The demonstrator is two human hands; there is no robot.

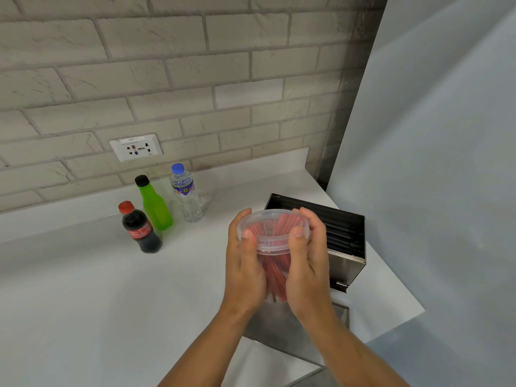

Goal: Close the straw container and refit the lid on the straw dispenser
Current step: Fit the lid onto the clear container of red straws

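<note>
A clear plastic straw container (275, 263) filled with red straws is held upright above the counter between both hands. Its clear round lid (272, 226) sits on top of it. My left hand (244, 268) wraps the container's left side with the thumb pressing on the lid's rim. On the right side my right hand (305, 263) does the same. Behind the hands stands the steel straw dispenser (344, 233), open at the top and full of black straws. A flat steel piece (282, 331), which may be the dispenser's lid, lies on the counter beneath my wrists.
Three bottles stand at the back left: a cola bottle (141, 229), a green bottle (155, 203) and a water bottle (187, 192). A wall socket (136, 147) sits in the brick wall. The white counter (83, 289) ends at right by a grey panel (446, 163).
</note>
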